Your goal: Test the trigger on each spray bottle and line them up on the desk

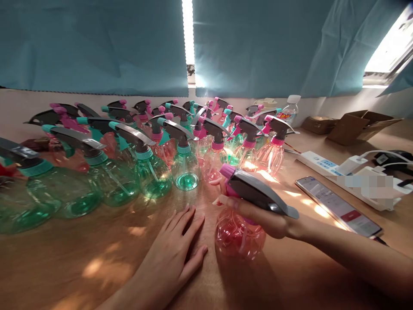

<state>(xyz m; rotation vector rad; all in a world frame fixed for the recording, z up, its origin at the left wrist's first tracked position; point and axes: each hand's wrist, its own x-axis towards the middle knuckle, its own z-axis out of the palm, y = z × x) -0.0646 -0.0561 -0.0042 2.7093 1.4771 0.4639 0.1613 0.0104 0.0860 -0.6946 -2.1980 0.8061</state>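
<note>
- One clear pink plastic spray bottle with a grey-and-pink head
- Two bare hands: the right hand on it, the left hand to its left
- Four green spray bottles with teal collars, left of it, plus part of a fifth
- Three pink-collared spray bottles just behind it
- More spray bottles farther behind it, overlapping too much to count
- One flat smartphone, right of it

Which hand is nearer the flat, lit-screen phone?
Right: the right hand, gripping a pink plastic spray bottle, is left of the phone; the left hand lies farther left.
</note>
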